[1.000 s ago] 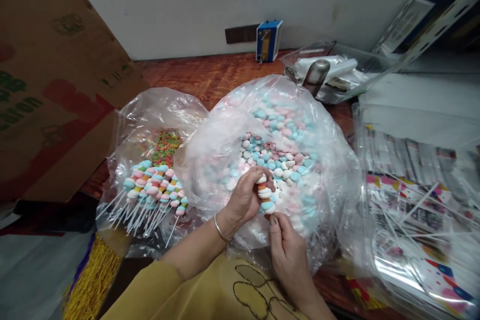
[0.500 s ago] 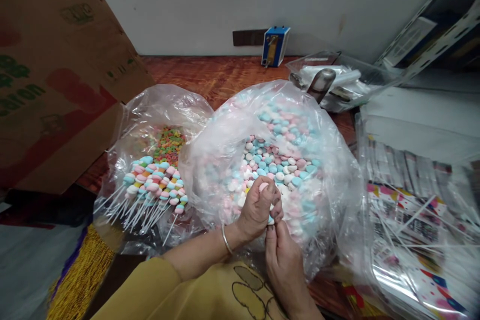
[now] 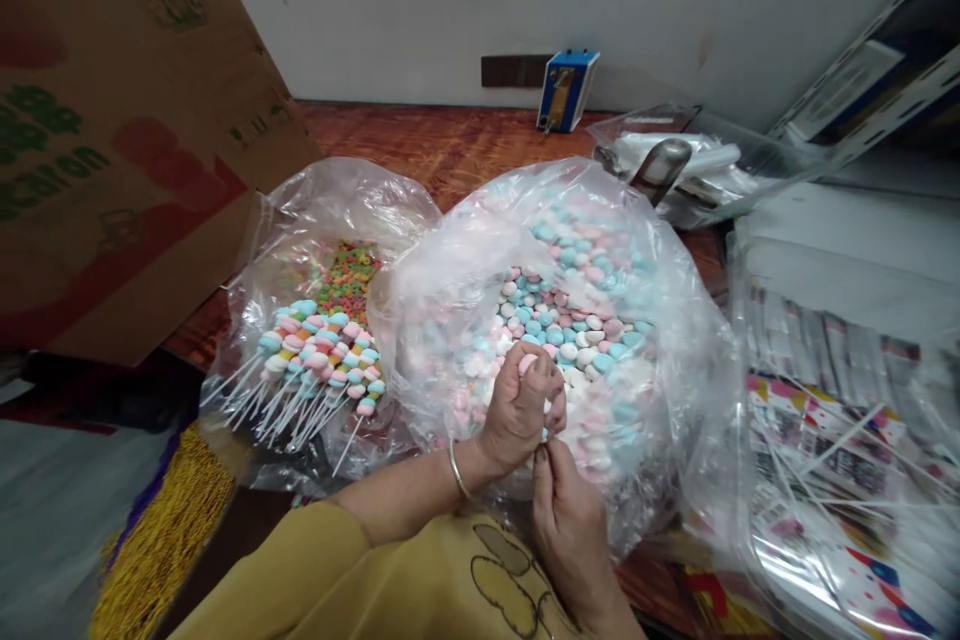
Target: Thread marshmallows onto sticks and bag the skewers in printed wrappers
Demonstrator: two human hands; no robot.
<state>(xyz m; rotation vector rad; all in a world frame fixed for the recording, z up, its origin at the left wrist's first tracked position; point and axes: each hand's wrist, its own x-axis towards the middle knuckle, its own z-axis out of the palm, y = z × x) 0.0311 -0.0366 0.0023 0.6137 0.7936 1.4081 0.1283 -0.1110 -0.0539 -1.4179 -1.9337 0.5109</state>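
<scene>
My left hand (image 3: 516, 412) is closed around a few pastel candies, and a pink candy (image 3: 528, 363) shows at the top of its fingers. Just below it, my right hand (image 3: 568, 520) pinches thumb against fingers, touching the left fingertips; what it grips is hidden. Both hands are over the near side of a big clear plastic bag (image 3: 442, 290) full of pink, blue and white marshmallow-like candies (image 3: 555, 333). To the left, candy skewers (image 3: 319, 355) on white sticks lie in a pile on another clear bag (image 3: 345, 185), beside small colourful ring candies (image 3: 349, 278).
A large cardboard box (image 3: 127, 140) stands at the left. At the back of the wooden table (image 3: 390, 135) is a blue and white box-shaped device (image 3: 568, 92). On the right are a clear tub (image 3: 739, 400) with white sticks and printed wrappers, and a bag of plastic packaging (image 3: 705, 170).
The whole view has shifted slightly to the right in the picture. Both hands keep nearly the same grip, with the right fingertips still close under the left hand.
</scene>
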